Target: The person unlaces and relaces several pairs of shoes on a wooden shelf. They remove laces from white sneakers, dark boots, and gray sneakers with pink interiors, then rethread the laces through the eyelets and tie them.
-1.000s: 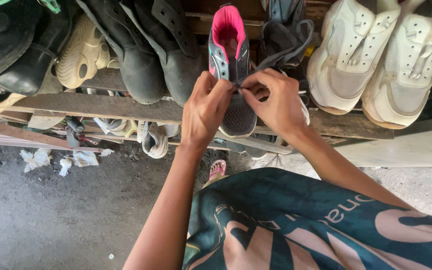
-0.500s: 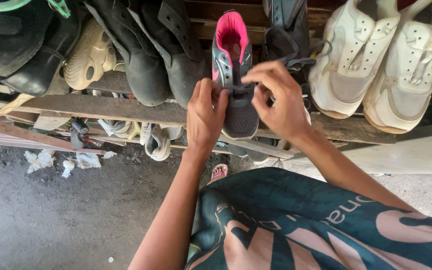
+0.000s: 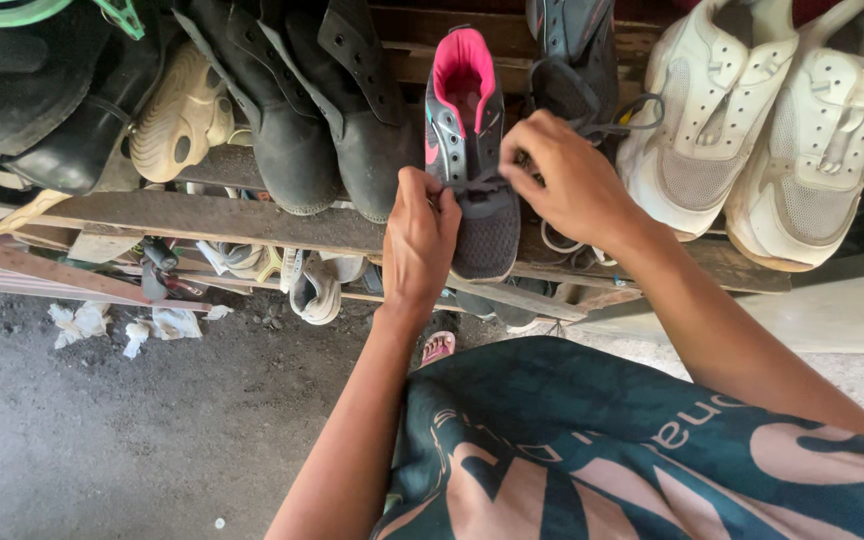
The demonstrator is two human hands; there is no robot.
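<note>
Head view: both hands, left hand (image 3: 420,240), right hand (image 3: 564,180), pinch sneaker (image 3: 472,160) laces on shelf (image 3: 222,215).

One camera only, worn on the head, looks steeply down and slightly forward over the person's own chest, close to the hands (image 3: 497,215) and the wooden shelf (image 3: 252,220) of shoes, with the concrete floor (image 3: 102,430) farther below

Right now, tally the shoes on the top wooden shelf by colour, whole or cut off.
Black leather boots and shoes: 4
Cream perforated clog: 1
Grey mesh sneaker with pink lining, both hands at its laces: 1
Dark sneaker behind it: 1
White lace-up sneakers: 2
Total: 9
</note>
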